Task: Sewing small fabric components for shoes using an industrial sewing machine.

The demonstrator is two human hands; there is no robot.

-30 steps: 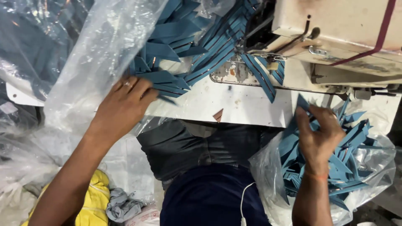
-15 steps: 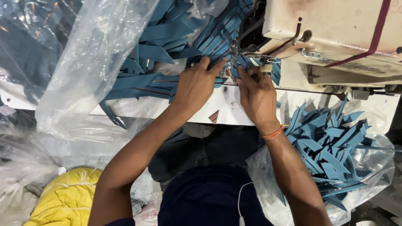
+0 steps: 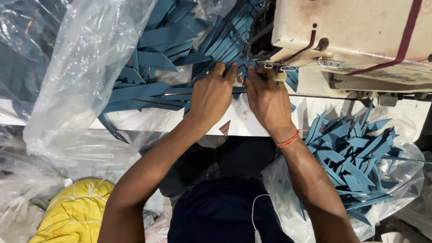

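My left hand (image 3: 212, 96) and my right hand (image 3: 266, 100) lie side by side on the white machine table (image 3: 243, 126), fingertips pressing a blue fabric strip (image 3: 240, 72) at the needle of the cream sewing machine (image 3: 351, 40). The strip under the fingers is mostly hidden. A long chain of sewn blue strips (image 3: 157, 92) runs off to the left. An orange thread band circles my right wrist.
A clear plastic bag (image 3: 76, 76) bulges at the left over more blue pieces. Another open bag of blue strips (image 3: 355, 157) sits at the lower right. A yellow bundle (image 3: 76, 211) in plastic lies at the lower left.
My right hand left the bag at the right and joined the left hand at the needle. Both hands then slid slightly further under the machine head.
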